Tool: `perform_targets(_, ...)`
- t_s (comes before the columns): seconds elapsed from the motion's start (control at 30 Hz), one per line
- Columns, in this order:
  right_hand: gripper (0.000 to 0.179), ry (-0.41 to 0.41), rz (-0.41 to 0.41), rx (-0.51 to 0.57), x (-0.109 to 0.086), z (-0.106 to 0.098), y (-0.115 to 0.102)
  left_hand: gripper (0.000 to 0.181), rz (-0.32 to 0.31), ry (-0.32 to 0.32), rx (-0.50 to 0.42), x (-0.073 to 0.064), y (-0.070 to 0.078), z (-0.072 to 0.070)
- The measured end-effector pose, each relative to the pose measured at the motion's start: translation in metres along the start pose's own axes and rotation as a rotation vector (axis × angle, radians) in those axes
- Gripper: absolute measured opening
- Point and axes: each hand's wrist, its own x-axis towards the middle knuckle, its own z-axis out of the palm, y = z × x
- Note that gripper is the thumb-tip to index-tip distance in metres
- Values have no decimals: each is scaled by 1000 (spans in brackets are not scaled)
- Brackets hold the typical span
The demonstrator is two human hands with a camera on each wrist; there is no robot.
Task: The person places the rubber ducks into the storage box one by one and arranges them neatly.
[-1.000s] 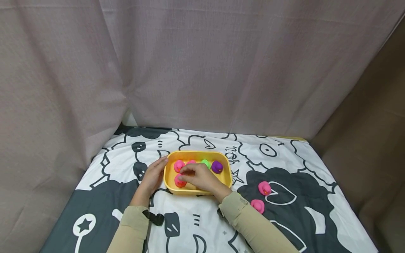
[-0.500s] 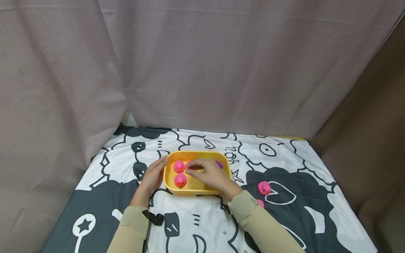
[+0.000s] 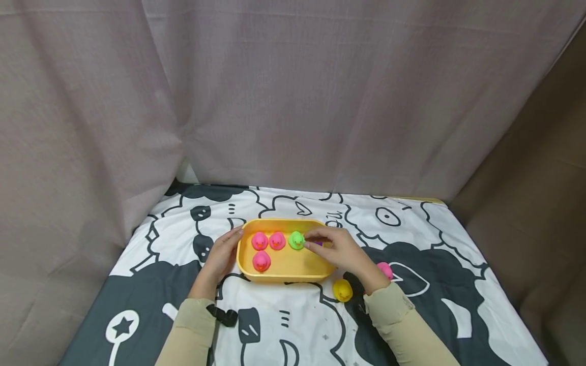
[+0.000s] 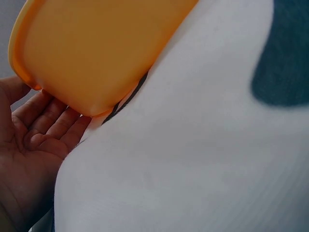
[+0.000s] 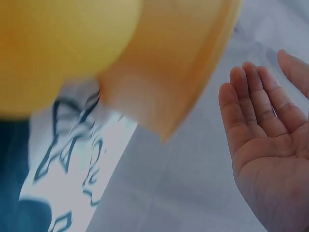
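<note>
The relaxed left hand (image 3: 223, 253) touches the tray (image 3: 293, 264); the right hand (image 3: 343, 248), loose and unladen, could topple the green duck (image 3: 296, 241) by brushing it.

PLACE: a curtained-off nook, and home or studio, we can't tell! | BACK AND LEFT: pale grey-brown curtain (image 3: 293, 101) hanging in folds | RIGHT: darker brown drape (image 3: 531, 229) closing that side | BELOW: homely white cloth (image 3: 270, 305), dark cartoon-printed all over
</note>
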Motion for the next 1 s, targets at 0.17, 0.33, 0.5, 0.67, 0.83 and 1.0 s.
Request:
perform_targets(0.17, 19, 23, 5, 26, -19, -18, 14, 51, 5, -8, -3, 0, 0, 1)
perform_targets(0.33, 25, 74, 50, 7, -36, -31, 26, 52, 9, -9, -4, 0, 0, 1)
perform_targets(0.5, 24, 108, 110, -5, -52, -41, 38, 53, -5, -5, -8, 0, 1, 0)
perform_targets(0.67, 28, 153, 183, -56, -69, -52, 54, 53, -12, -1, -10, -1, 1, -1)
perform_targets(0.83, 40, 186, 285, -96, -87, -66, 74, 53, -18, 1, 1, -1, 2, 0)
perform_targets(1.0, 35, 238, 318, -105, -103, -77, 95, 53, -7, 3, 6, -2, 1, 0)
